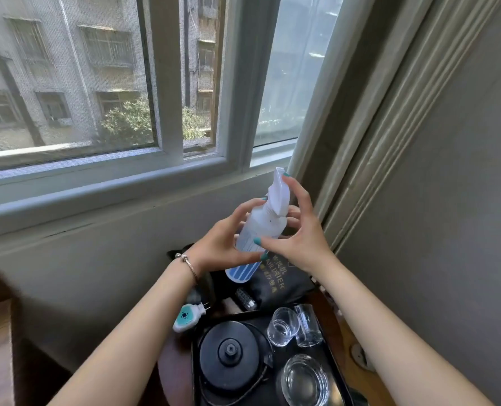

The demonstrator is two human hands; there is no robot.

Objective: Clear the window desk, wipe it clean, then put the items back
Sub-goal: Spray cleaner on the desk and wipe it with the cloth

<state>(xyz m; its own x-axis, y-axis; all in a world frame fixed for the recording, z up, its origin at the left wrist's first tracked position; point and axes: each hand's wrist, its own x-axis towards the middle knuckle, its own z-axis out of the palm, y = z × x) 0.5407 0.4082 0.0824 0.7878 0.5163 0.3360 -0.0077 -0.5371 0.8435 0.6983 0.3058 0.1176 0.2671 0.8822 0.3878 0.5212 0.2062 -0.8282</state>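
I hold a white translucent spray bottle (261, 227) tilted in the air above the desk, its white spray head pointing up toward the window. My left hand (223, 241) grips the bottle's body from the left. My right hand (299, 230) holds it from the right, thumb on the body and a finger up at the spray head. Below, the wooden desk (346, 332) carries a black tray (196, 361) with a black kettle base (230, 354), two clear glasses (283, 326) (308, 325) and a glass ashtray (305, 382).
A black hair-drier bag (275, 285) lies behind the tray, next to a white and teal plug-in device (189, 316) and a small dark ribbed object (245, 300). The window sill runs behind. A grey wall and curtain close the right side.
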